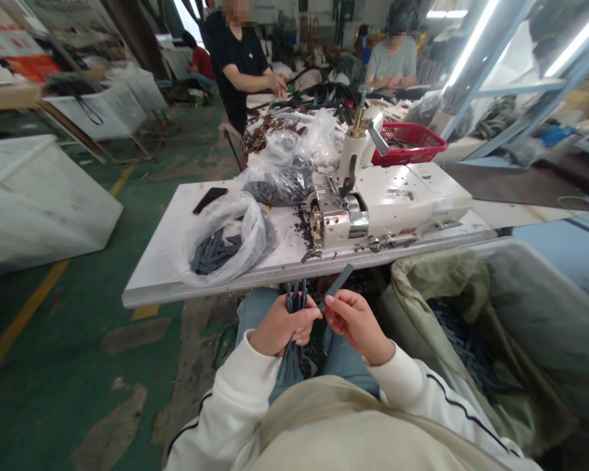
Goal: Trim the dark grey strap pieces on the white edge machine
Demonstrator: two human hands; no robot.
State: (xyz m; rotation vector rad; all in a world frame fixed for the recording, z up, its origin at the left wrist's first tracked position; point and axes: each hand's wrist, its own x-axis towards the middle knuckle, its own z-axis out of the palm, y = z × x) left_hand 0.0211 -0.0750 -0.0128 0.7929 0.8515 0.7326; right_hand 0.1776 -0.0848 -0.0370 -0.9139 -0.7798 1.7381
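Observation:
My left hand (285,324) is closed around a bundle of dark grey-blue strips (290,363), whose ends stick out above and below the fist. Between the thumb and fingers of my right hand (356,324) is a single flat strip (339,281) of the same colour, tilted up to the right. Both hands are close together over my lap, just in front of the table edge. Beyond them stands a white machine (397,196) with a metal head, dark scraps scattered around it. On the table to the left, an open clear plastic bag (258,232) holds many similar strips.
A bin (535,275) lined with greenish cloth (422,278) stands at my right with more strips inside. Behind the machine are a red basket (415,140) and filled plastic bags (279,173). A phone-like dark object (210,200) lies on the table (161,242). Several people work further back.

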